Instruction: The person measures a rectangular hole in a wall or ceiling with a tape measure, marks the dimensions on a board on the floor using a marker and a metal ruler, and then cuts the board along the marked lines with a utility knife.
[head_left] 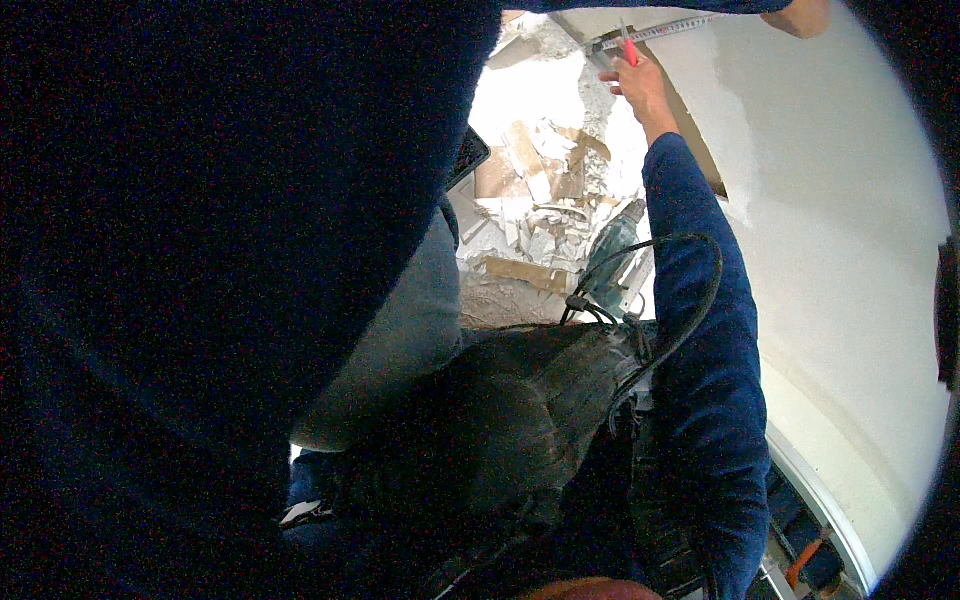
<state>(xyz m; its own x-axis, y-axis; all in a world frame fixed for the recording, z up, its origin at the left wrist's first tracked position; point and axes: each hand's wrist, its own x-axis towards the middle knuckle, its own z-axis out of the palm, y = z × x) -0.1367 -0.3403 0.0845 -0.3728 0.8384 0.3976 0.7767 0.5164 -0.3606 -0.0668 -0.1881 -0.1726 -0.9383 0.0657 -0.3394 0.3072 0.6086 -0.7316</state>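
Right hand (640,88) raised to white wall (830,200), fingers closed around red-handled tool (629,50) beside metal ruler (660,32); left hand (805,15) partly visible, grip unclear.

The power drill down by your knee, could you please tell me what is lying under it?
The power drill lies on broken white plaster and brown board scraps. The floor beneath that rubble is covered, so it cannot be seen.

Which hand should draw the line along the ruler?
Right, probably. The right hand holds the red-handled tool with its tip at the ruler on the white wall; the left hand isn't clearly seen.
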